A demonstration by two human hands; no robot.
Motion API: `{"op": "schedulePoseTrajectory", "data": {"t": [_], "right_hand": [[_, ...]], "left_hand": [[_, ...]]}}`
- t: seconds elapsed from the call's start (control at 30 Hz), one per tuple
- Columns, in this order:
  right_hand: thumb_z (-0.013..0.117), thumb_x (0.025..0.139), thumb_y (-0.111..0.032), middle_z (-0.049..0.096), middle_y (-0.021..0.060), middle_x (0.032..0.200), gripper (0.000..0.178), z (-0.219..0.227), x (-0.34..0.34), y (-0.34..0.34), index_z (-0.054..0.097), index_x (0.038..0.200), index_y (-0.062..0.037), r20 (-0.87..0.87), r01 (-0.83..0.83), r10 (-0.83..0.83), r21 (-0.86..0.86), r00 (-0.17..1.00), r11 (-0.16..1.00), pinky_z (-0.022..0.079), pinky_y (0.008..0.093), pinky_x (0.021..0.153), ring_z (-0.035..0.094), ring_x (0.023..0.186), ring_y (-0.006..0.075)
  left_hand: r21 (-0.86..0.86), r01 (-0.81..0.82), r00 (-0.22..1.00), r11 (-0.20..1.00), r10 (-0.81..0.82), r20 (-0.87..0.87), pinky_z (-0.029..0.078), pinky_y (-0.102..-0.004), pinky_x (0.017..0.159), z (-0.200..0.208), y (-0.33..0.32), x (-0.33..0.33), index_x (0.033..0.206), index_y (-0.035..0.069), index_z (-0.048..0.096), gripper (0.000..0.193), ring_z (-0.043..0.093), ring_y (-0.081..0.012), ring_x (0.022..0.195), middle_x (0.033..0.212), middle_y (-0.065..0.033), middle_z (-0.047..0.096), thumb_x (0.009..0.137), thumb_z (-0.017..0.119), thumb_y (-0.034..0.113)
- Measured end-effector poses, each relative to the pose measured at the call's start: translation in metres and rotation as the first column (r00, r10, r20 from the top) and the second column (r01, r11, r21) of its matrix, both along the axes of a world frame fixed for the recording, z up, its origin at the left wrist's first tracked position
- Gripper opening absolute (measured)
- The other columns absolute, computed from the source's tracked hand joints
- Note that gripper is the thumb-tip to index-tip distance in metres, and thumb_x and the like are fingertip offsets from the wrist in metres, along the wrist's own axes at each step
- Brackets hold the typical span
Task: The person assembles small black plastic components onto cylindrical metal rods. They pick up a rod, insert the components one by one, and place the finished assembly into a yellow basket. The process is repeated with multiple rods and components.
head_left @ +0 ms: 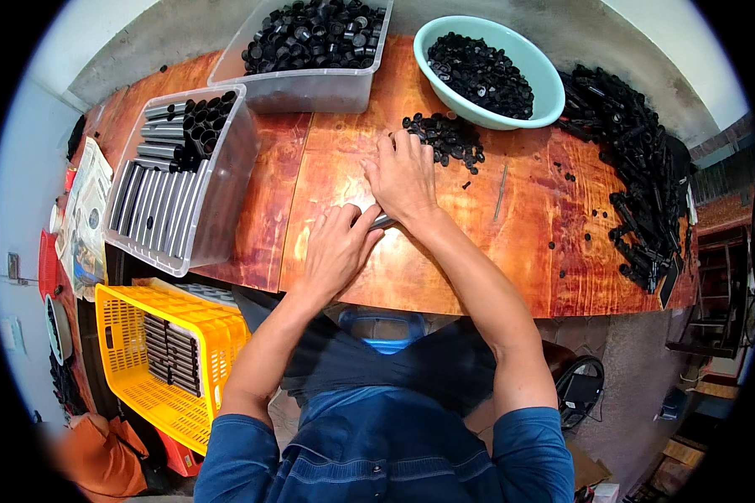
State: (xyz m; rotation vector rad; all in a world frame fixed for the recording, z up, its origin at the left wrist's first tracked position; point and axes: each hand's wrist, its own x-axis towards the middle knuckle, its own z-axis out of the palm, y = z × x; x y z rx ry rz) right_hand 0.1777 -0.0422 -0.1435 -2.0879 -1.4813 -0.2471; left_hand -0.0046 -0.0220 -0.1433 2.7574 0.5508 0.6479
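Note:
My left hand is closed around a short silver tube over the wooden table, and its fingers and thumb cover most of that tube. One end shows under the wrist of my right hand. That right hand reaches past it, its fingers stretched to the edge of a loose pile of small black caps, with the thumb apart from them. Whether a cap sits under the fingertips is hidden. Behind the pile stands a pale green bowl filled with small black parts.
At the left, a clear plastic bin holds silver tubes and black-ended ones. Another clear bin of black caps stands behind. Black parts are heaped at the right. A thin rod lies on the table. Below left is a yellow crate.

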Motion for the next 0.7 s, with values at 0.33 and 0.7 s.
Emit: {"op": "schedulePoseTrajectory", "data": {"t": [0.33,0.7], "right_hand": [[0.076,0.090,-0.032,0.056,0.0197,0.130,0.053,0.0030,-0.0019,-0.0001,0.061,0.124,0.0048,0.017,-0.010,0.010,0.022,1.000,1.000,0.038,0.0483,0.104,0.053,0.120,0.0345],[0.076,0.089,-0.030,0.054,0.0219,0.132,0.052,-0.0041,-0.0056,-0.0028,0.057,0.123,0.0044,0.015,0.001,-0.002,0.073,1.000,0.997,0.038,0.0515,0.104,0.051,0.121,0.0390]], "left_hand": [[-0.023,0.007,1.000,1.000,-0.007,-0.028,0.042,-0.0402,0.080,-0.0001,0.0025,0.0009,0.131,0.010,0.066,0.040,0.055,-0.0249,0.091,0.096,-0.0067,0.056,0.095,0.073,0.027],[-0.028,0.005,0.996,1.000,-0.007,-0.089,0.045,-0.0406,0.080,-0.0013,-0.0025,-0.0043,0.131,0.010,0.066,0.044,0.056,-0.0280,0.094,0.103,-0.0077,0.061,0.090,0.077,0.022]]}}
